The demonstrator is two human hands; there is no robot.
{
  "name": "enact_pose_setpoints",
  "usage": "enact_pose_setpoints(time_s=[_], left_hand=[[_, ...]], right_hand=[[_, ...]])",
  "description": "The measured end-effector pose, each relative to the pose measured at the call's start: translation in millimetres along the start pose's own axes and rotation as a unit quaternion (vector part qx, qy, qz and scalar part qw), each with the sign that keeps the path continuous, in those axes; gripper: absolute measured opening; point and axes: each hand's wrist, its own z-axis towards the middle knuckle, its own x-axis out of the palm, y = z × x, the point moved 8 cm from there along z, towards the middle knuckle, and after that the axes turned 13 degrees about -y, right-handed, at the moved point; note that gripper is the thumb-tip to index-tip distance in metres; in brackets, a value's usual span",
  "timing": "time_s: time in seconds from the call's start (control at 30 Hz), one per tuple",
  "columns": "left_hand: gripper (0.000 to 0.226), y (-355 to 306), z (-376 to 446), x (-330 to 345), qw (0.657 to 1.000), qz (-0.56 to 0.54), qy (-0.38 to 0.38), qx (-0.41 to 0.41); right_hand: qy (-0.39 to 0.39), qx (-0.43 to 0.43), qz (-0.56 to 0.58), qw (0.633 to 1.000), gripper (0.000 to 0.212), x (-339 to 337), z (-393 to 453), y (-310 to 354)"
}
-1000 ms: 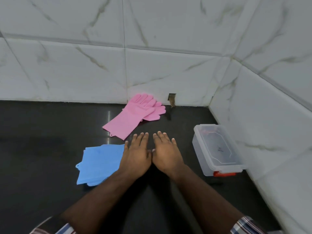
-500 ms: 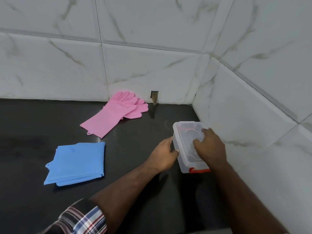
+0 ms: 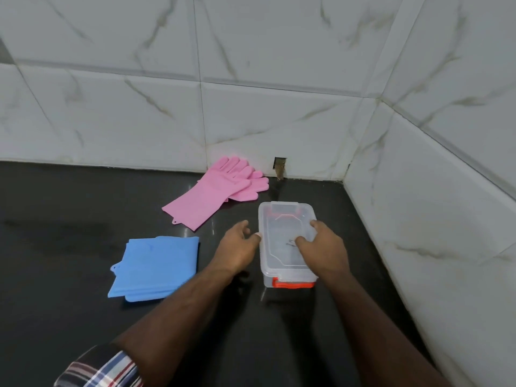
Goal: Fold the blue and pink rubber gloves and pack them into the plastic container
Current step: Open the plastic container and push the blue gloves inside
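My right hand [image 3: 324,247] lies on top of the plastic container [image 3: 284,241], its grip curled over the clear lid with the fingertips pressing down near the lid's middle and the thumb hooked at the right edge. My left hand [image 3: 237,250] sits against the container's left side, fingers loosely bent, the thumb tip touching the lid's rim; it pinches nothing that I can make out. The container stands closed on the dark tabletop [image 3: 69,219], with an orange latch [image 3: 291,283] on the end nearest me. The blue gloves [image 3: 153,266] lie folded into a flat stack to the left of my left hand, apart from it. The pink gloves [image 3: 215,199] lie unfolded, one over the other, farther back, their fingers pointing toward the white marbled wall tiles [image 3: 139,113] and the cuffs toward me. A plaid sleeve [image 3: 103,370] shows on my left forearm at the bottom edge.
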Motion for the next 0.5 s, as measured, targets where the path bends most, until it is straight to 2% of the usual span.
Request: enact_pose_setpoints(time_s=[0.13, 0.23, 0.27, 0.33, 0.43, 0.5], left_hand=[[0.055, 18, 9, -43, 0.998, -0.022, -0.047, -0.032], [0.017, 26, 9, -63, 0.997, -0.042, -0.054, -0.04], [0.012, 28, 9, -67, 0.997, -0.046, -0.057, -0.039], [0.015, 31, 10, -73, 0.997, -0.046, -0.062, -0.032], [0.022, 29, 11, -77, 0.997, -0.047, -0.059, -0.011], [0.026, 28, 12, -77, 0.998, -0.044, -0.052, 0.005]], right_hand=[[0.012, -0.017, 0.058, 0.998, 0.055, 25, -8, 26], [-0.002, 0.017, 0.097, 0.995, 0.054, 34, -8, 32], [0.001, 0.033, 0.111, 0.993, 0.054, 39, -8, 33], [0.009, 0.063, 0.123, 0.99, 0.052, 51, -7, 34], [0.016, 0.081, 0.132, 0.988, 0.026, 65, -6, 37], [0.009, 0.078, 0.137, 0.987, 0.019, 70, -7, 40]])
